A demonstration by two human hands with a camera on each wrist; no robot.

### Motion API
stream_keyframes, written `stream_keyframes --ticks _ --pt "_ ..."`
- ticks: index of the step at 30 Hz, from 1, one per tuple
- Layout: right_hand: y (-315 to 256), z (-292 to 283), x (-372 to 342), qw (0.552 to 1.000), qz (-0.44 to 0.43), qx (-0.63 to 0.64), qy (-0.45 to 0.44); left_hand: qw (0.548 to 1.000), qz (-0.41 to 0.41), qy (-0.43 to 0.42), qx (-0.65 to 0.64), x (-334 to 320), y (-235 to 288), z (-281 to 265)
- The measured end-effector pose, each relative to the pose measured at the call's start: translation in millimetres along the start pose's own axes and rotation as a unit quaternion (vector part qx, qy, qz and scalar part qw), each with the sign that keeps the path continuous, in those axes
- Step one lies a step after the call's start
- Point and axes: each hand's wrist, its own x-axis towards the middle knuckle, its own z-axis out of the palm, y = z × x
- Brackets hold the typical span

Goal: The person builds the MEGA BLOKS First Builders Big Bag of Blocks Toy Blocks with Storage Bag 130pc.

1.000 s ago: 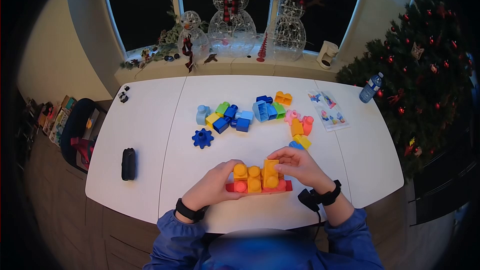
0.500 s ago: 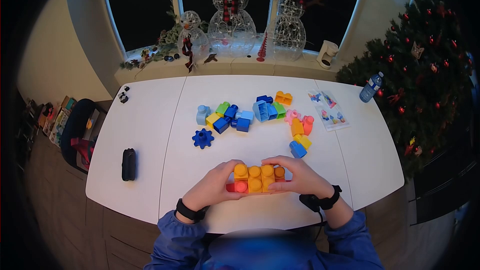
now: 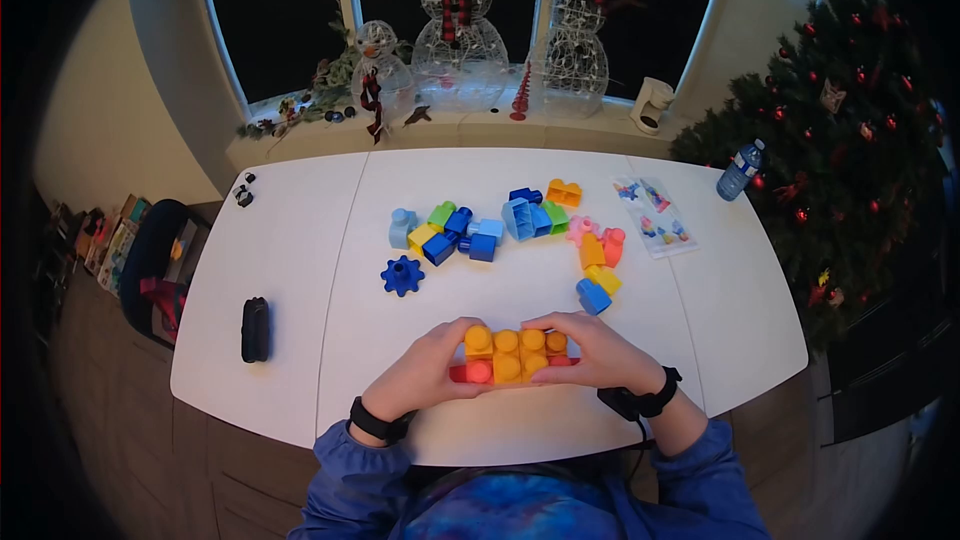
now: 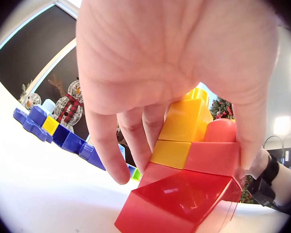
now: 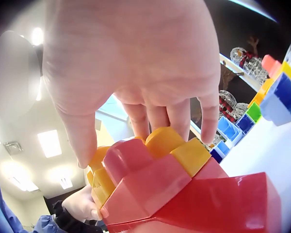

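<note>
The person's left hand (image 3: 437, 363) and right hand (image 3: 592, 352) hold together one assembly of glossy orange-yellow and red plastic blocks (image 3: 507, 360) w/ round studs, which is at the near part of the white table (image 3: 262, 250), in front of the person's body. The left fingers are bent along the far side of its left end, and the thumb is on the near side, so this end is gripped btwn them. The right hand grips the other end in the same way, fingers at far side, thumb at near side. In both wrist views the red blocks are at the bottom and the orange-yellow ones sit among and above them; if the bottom touches the table, I cannot tell. Farther on the table, to the left, is a dark blue toothed plastic gear (image 3: 402, 276), near a row of light blue, dark blue, green and yellow plastic blocks (image 3: 458, 220). To the right of it lie a group of light blue, blue and green plastic blocks (image 3: 519, 220), an orange plastic block (image 3: 564, 193) and, closer to the R hand, a cluster of pink, orange and yellow plastic pcs (image 3: 592, 252) w/ a blue plastic block (image 3: 593, 297) at its near end.
</note>
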Motion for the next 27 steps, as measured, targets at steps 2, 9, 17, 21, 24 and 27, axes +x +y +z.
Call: stream_keyframes --ticks 2,9,17,21,24,27 --pt "-5 -8 3 1.000 0.006 -0.010 -0.023 1.000 -0.003 -0.003 -0.001 0 1 -1" --pt "43 -56 37 0.950 0.099 -0.252 0.156 1.000 -0.007 0.002 0.006 -1 2 0" --pt "88 -56 61 0.888 0.196 -0.384 0.162 1.000 -0.023 -0.008 -0.012 0 3 -2" --pt "99 -57 67 0.894 0.212 -0.372 0.134 1.000 -0.013 -0.003 -0.003 1 3 -3" --pt "102 -60 69 0.901 0.225 -0.354 0.114 1.000 -0.011 -0.004 -0.003 2 1 -2" --pt "88 -65 64 0.919 0.210 -0.312 0.117 1.000 -0.009 -0.002 -0.007 1 0 -1"
